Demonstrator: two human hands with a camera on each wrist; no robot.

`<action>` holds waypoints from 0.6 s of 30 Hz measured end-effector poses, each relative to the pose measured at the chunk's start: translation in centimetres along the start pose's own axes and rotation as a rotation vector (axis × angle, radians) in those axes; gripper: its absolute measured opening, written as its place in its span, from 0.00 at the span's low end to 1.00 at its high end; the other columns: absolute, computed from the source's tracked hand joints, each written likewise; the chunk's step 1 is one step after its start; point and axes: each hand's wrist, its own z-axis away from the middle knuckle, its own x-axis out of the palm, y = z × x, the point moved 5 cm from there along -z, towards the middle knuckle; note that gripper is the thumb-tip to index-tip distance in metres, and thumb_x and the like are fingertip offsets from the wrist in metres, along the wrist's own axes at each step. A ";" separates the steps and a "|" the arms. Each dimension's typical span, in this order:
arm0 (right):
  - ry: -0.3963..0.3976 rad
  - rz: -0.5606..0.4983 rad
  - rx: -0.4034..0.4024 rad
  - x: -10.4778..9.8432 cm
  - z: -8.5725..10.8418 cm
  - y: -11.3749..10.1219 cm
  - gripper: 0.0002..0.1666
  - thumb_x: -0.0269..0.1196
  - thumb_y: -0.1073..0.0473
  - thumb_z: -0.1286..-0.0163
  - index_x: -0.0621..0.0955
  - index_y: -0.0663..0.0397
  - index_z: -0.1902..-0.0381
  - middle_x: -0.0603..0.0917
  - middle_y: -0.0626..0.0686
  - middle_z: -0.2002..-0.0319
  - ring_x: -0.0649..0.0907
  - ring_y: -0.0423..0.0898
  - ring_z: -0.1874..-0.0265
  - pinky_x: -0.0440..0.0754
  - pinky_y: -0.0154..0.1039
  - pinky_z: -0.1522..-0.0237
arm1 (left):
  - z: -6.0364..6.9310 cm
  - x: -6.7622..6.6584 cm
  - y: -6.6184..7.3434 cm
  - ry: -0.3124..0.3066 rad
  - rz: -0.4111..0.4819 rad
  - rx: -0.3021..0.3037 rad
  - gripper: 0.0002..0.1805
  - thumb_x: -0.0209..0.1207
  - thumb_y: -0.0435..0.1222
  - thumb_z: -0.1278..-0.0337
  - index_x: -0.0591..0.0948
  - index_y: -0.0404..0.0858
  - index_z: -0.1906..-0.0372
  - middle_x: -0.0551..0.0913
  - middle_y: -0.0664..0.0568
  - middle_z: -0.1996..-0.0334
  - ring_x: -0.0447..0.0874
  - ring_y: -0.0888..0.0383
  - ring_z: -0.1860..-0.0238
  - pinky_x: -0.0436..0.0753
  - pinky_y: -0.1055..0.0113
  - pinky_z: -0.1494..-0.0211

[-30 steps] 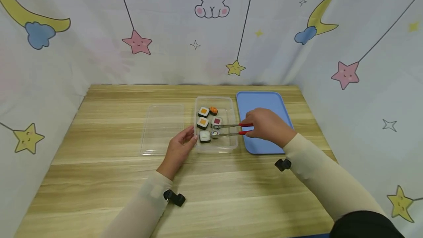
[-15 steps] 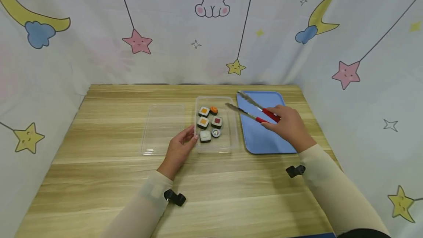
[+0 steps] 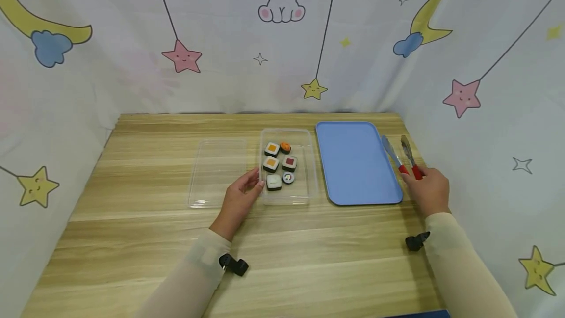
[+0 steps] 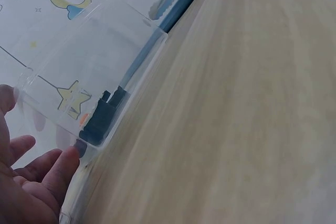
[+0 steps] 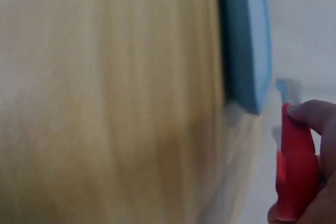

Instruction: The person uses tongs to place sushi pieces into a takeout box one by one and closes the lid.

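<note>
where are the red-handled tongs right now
In the head view, the tongs are in the right hand, between the blue tray and the patterned backdrop at right.

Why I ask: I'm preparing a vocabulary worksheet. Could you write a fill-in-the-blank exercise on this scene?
1. The right hand holds a pair of metal ____ with red handles.
2. The left hand touches the rectangular clear plastic box, which holds ____ sushi pieces.
3. In the head view, the rectangular blue tray lies to the ____ of the box.

Missing words: tongs; six; right.
</note>
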 end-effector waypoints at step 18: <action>0.019 0.168 -0.076 0.8 0.3 0.7 0.40 0.70 0.43 0.31 0.76 0.74 0.40 0.77 0.77 0.48 0.73 0.76 0.48 0.71 0.69 0.49 | 0.2 0.2 1.1 -0.005 -0.022 -0.057 0.28 0.64 0.37 0.28 0.74 0.38 0.27 0.80 0.43 0.33 0.80 0.49 0.36 0.77 0.58 0.34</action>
